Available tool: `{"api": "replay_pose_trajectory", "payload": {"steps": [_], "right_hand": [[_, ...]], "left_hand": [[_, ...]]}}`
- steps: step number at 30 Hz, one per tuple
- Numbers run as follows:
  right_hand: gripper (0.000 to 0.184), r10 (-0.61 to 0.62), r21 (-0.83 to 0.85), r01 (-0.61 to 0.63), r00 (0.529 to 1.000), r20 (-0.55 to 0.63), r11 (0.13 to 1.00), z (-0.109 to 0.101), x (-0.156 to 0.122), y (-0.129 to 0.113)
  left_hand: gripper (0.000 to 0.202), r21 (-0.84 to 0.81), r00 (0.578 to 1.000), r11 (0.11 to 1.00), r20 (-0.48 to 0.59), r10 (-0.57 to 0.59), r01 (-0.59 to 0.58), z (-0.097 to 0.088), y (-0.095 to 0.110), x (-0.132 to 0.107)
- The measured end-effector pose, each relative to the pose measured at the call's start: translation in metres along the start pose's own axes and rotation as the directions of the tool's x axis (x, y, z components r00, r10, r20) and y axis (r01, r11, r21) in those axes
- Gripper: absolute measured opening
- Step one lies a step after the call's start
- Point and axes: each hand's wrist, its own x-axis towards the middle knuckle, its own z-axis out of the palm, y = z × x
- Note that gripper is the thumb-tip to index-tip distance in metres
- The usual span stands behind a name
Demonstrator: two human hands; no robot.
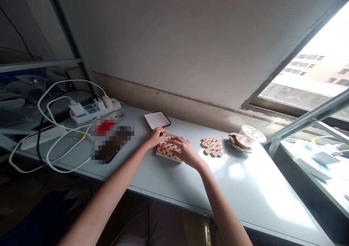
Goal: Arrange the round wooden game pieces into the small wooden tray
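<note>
A small shallow box [168, 152] filled with round wooden game discs bearing red and black marks lies on the pale table [245, 195]. My left hand [156, 137] rests against the box's far left edge, fingers curled on the rim. Over the box's right side lies my right hand [187, 150], its fingers spread and touching the discs. The box's red-edged lid [157, 120] lies just behind, inner side up. A loose cluster of several more discs [212, 146] sits to the right of the box.
A white power strip [94, 108] with plugged chargers and looping white cables [54, 129] is at the left. A blurred dark object [110, 140] lies beside it. A clear jar with a lid [249, 137] stands at the right, near a metal frame [308, 120] and a window.
</note>
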Motion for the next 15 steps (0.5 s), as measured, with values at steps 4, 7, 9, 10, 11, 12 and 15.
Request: {"api": "replay_pose_trajectory", "payload": {"steps": [4,7,9,10,11,12,15], "right_hand": [[0.027,-0.047,0.07,0.043,0.998,0.051,0.997,0.018,0.014,-0.015],[0.025,-0.005,0.135,0.003,1.0,0.018,0.991,0.022,0.016,-0.012],[0.026,0.006,0.111,-0.006,1.0,0.001,0.994,0.023,0.016,-0.01],[0.027,0.003,0.081,-0.003,1.0,-0.002,0.997,0.023,0.016,-0.01],[0.027,-0.002,0.048,0.002,1.0,-0.001,0.999,0.024,0.016,-0.011],[0.026,-0.004,0.014,0.004,1.0,-0.002,1.0,0.025,0.017,-0.011],[0.024,0.013,-0.069,-0.014,1.0,-0.02,0.998,0.031,0.023,-0.013]], "left_hand": [[0.031,-0.005,0.999,0.999,-0.021,-0.031,0.031,0.001,0.001,-0.002],[0.03,-0.016,0.999,0.999,-0.014,-0.038,0.038,0.001,0.001,-0.002],[0.029,-0.021,0.999,0.999,-0.014,-0.037,0.036,0.001,0.001,-0.002],[0.029,-0.023,0.999,0.999,-0.017,-0.037,0.037,0.001,0.001,-0.001],[0.029,-0.024,0.999,0.999,-0.02,-0.038,0.037,0.001,0.001,-0.001],[0.029,-0.024,0.999,0.999,-0.022,-0.037,0.036,0.001,0.001,-0.001],[0.025,-0.025,0.999,0.999,-0.022,-0.032,0.031,0.001,0.002,0.0]]}}
